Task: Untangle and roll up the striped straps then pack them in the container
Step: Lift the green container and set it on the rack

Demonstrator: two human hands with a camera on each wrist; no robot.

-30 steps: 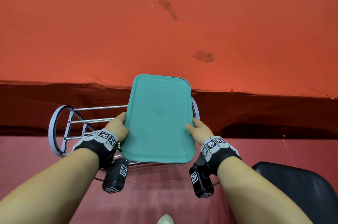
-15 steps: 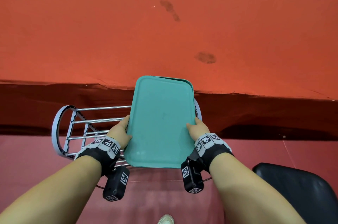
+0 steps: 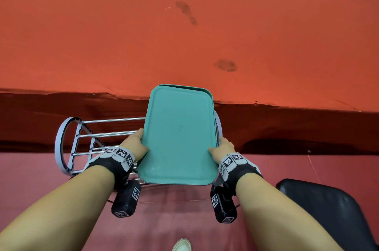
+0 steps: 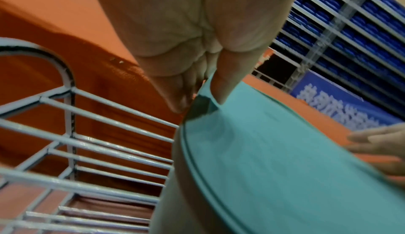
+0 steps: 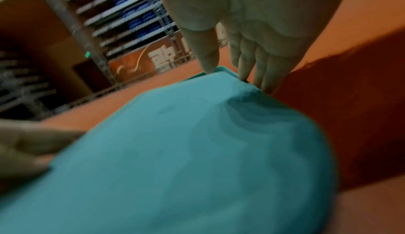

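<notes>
The flat teal plastic tray (image 3: 178,136) with rounded corners and a low raised rim is held in the air just near of the orange cloth-covered surface (image 3: 184,35), its far end over the surface's edge. It looks stiff, light and smooth, so probably slippery; the long side rims are the sensible grip. The left hand (image 3: 134,145) clamps the left rim, thumb on top, and the right hand (image 3: 222,148) pinches the right rim. Nothing lies in the tray. No striped straps are in view. Below it stands a grey metal wire rack (image 3: 82,144).
</notes>
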